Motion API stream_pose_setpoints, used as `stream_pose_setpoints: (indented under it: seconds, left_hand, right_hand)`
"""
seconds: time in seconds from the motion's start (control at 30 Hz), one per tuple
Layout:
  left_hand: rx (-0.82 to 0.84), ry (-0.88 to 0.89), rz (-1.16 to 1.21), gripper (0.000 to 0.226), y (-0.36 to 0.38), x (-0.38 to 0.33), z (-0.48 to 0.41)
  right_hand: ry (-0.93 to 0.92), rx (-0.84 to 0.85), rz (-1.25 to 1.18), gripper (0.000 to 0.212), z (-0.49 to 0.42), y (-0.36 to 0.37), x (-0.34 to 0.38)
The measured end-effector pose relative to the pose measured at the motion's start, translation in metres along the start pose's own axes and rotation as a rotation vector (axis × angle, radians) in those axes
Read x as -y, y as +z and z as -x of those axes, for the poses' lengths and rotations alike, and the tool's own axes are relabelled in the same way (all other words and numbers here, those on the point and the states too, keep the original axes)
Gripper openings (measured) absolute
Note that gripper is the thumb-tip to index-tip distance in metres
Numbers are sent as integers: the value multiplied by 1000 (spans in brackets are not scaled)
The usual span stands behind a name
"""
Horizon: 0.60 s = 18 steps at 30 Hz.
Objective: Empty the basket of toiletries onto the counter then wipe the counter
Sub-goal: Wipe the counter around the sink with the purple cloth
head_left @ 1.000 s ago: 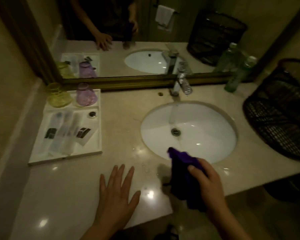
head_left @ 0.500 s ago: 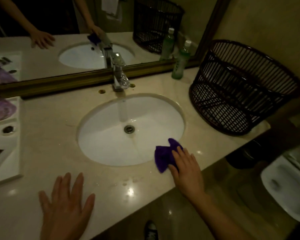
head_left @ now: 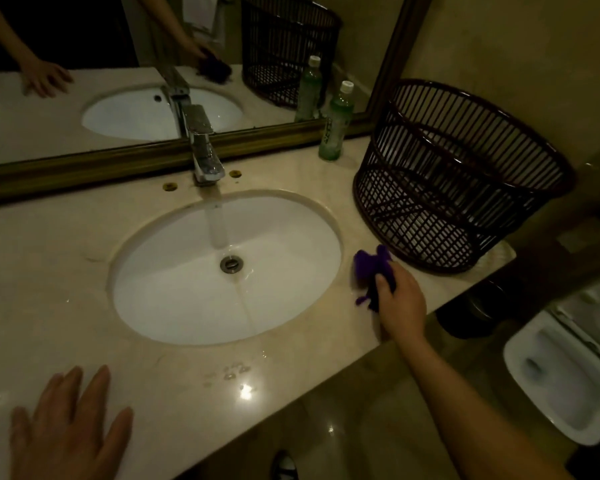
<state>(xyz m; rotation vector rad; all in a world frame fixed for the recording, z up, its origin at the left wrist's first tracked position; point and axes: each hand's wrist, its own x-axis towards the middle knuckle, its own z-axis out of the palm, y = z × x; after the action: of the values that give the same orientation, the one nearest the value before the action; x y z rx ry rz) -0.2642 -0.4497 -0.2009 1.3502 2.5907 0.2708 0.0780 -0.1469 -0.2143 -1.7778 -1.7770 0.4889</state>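
Purple cloth (head_left: 373, 275) is bunched under the right hand (head_left: 400, 299), pressed on the counter (head_left: 66, 258) at about 3 o'clock of the sink (head_left: 226, 268), between the basin rim and the basket (head_left: 458, 174).

Progress, as I read it: emptying looks done. The basket sits upright at 2 o'clock and I see nothing through its slats, though the far inner side is dim. Wiping is underway on the right strip. Left to do, judging by the surface: droplets near the front edge at 6 o'clock, plus the area behind the tap (head_left: 201, 147) and around the green bottle (head_left: 336, 123) at 1 o'clock. No toiletries show in this view beyond that bottle.

Fingers: right ones curled and closed on the cloth, thumb on top, palm bearing down. Left hand (head_left: 66, 427) is flat on the counter at 7 o'clock, fingers spread apart, holding nothing, likely bracing.

Tap is running into the basin.
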Motion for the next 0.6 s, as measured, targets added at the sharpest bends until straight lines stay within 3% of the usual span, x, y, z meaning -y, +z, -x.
stream_pose_setpoints:
  seconds: [0.17, 0.33, 0.4, 0.5, 0.6]
  left_hand:
    - [37, 17, 8, 107, -2, -4, -1]
    - [17, 39, -3, 102, 1, -1, -1]
    - [1, 22, 19, 104, 1, -4, -3]
    - [25, 17, 13, 105, 2, -3, -5]
    - [64, 37, -23, 109, -4, -5, -5]
  right_hand:
    - [-231, 205, 524, 67, -19, 19, 3]
    - [-525, 364, 503, 60, 24, 17, -18]
    - [-507, 362, 506, 59, -9, 13, -22]
    - [-335, 285, 512, 55, -64, 21, -11]
    - [-295, 231, 507, 52, -64, 31, 1]
